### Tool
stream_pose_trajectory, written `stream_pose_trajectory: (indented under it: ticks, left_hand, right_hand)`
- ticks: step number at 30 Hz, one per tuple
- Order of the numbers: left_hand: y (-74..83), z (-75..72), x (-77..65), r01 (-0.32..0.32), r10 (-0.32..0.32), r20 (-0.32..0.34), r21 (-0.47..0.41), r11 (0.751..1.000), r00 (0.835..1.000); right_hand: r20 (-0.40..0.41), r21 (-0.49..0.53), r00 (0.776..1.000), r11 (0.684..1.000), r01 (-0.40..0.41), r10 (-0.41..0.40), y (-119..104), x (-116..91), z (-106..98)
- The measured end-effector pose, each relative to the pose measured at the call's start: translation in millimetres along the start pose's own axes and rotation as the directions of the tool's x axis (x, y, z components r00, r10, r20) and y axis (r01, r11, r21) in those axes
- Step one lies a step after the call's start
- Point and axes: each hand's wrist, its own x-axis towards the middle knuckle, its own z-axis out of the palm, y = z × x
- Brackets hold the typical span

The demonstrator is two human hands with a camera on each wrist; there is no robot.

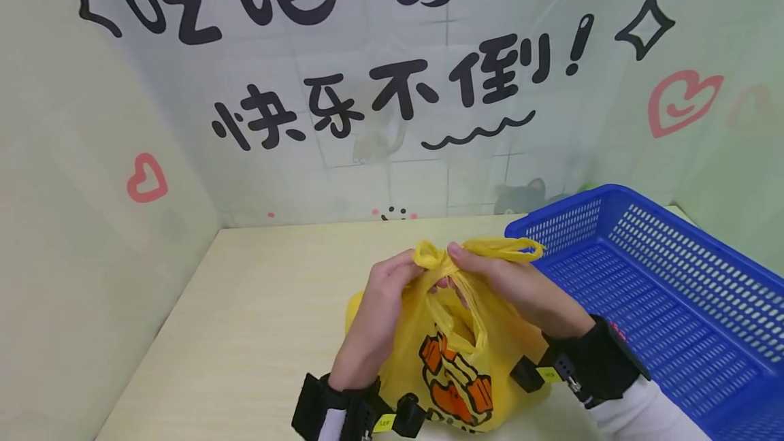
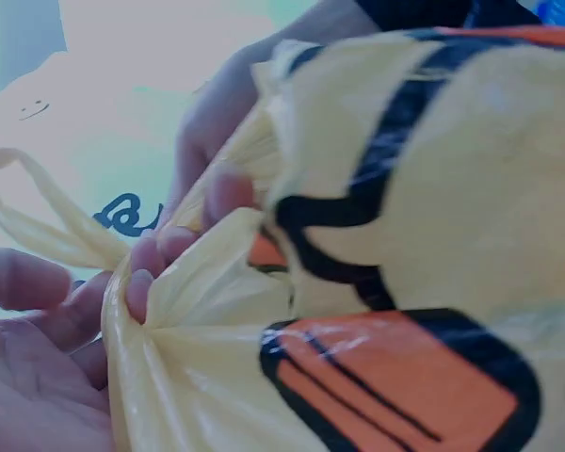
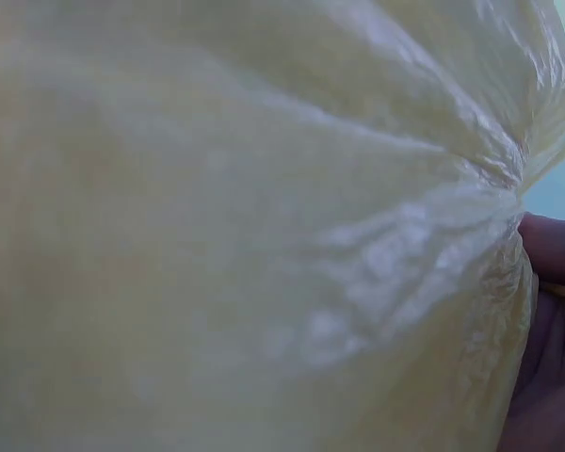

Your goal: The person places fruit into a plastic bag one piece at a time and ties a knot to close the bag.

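A yellow plastic bag [image 1: 453, 352] with an orange and black print stands bulging on the table, its neck gathered at the top. My left hand [image 1: 386, 298] grips the gathered plastic from the left, beside a small loop of handle. From the right, my right hand [image 1: 499, 281] pinches the neck, thumb on top, with a longer handle loop [image 1: 505, 248] stretching out to the right. Fingertips [image 2: 141, 282] show through the gap under the gathered handles in the left wrist view. In the right wrist view, creased plastic [image 3: 264, 245] fills most of the picture. What the bag contains is hidden.
A blue perforated plastic basket [image 1: 661, 305] stands at the right, close to my right forearm. The pale wooden table [image 1: 245, 318] extends to the left. Behind it hangs a printed backdrop [image 1: 367, 189] with black lettering; side panels close off left and right.
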Motion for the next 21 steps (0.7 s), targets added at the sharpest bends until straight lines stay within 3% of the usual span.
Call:
stream_pose_trajectory:
  ticks: [4, 10, 15, 21]
  left_hand:
    - [2.0, -2.3, -1.0, 0.043, -0.042, 0.029, -0.052, 0.998, 0.999]
    - [4.6, -2.1, -1.6, 0.008, -0.010, 0.028, 0.057, 0.998, 1.000]
    - [5.6, -2.6, -2.6, 0.019, -0.021, 0.030, 0.082, 0.996, 0.999]
    - [4.6, -2.9, -2.0, 0.026, -0.029, 0.013, 0.155, 0.987, 0.999]
  right_hand:
    - [-0.005, -0.074, 1.000, 0.997, -0.026, 0.026, -2.4, -2.6, -1.6]
    - [-0.040, -0.174, 0.997, 0.982, -0.073, 0.067, -6.3, -6.9, -2.4]
    - [-0.034, -0.210, 0.995, 0.972, -0.104, 0.099, -7.1, -8.3, -2.9]
    - [-0.074, -0.241, 0.997, 0.970, -0.039, 0.022, -10.1, -8.9, -2.4]
